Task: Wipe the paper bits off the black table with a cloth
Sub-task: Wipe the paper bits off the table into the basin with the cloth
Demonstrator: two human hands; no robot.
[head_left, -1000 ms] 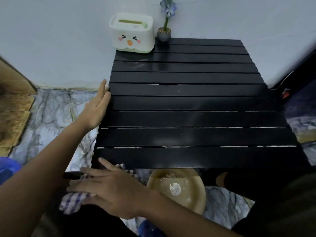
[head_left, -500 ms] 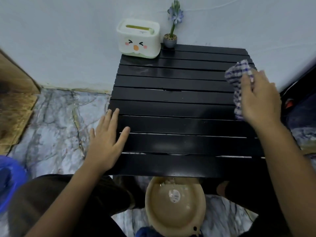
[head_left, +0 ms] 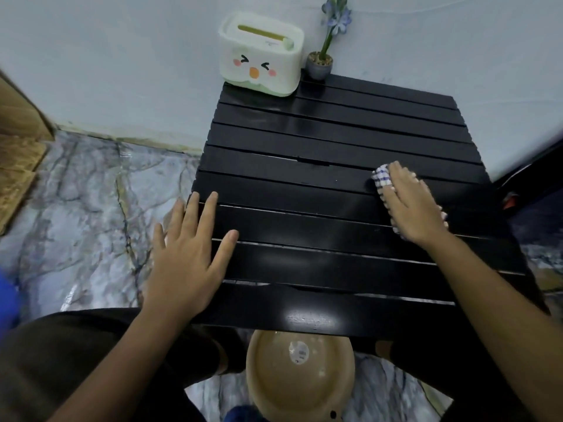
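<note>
On slatted glossy black table (head_left: pixel 320 190), right hand (head_left: pixel 411 205) pressing checked cloth (head_left: pixel 381 179), left hand (head_left: pixel 185 257) flat, fingers spread.

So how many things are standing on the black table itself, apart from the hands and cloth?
2. A white tissue box with a cartoon face at the far left corner, and a small potted flower just right of it. Nothing else shows.

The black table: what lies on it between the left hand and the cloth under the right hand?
In the head view, only bare slats of the black table lie between the left hand and the cloth.
</note>
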